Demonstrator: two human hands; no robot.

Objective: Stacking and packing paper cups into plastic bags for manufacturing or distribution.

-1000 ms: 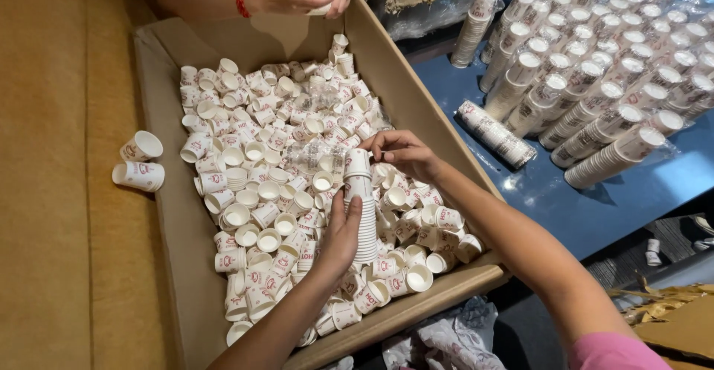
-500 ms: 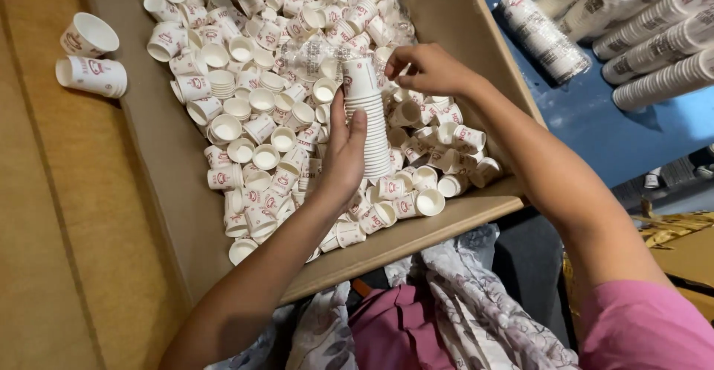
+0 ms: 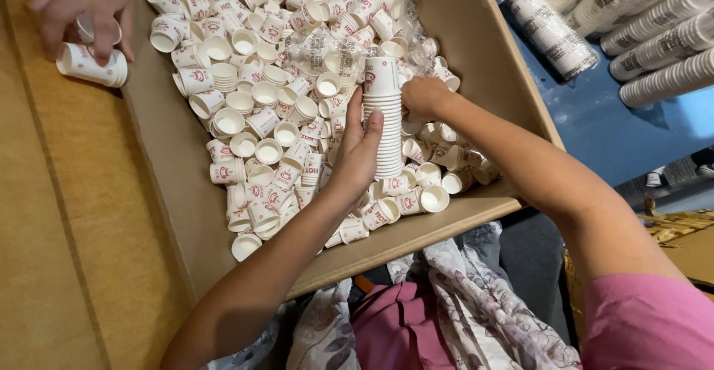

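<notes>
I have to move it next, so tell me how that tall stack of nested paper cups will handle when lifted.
The stack of nested cups is probably light, being thin paper. Tall and narrow, it may bend or separate unless supported, as the left hand does alongside. The right hand steadies its upper part.

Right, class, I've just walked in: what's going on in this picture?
A person holds a nested stack of paper cups upright in the left hand over a cardboard box full of loose cups. The right hand touches the stack near its top. Another person's hand rests on a cup lying outside the box.
</notes>
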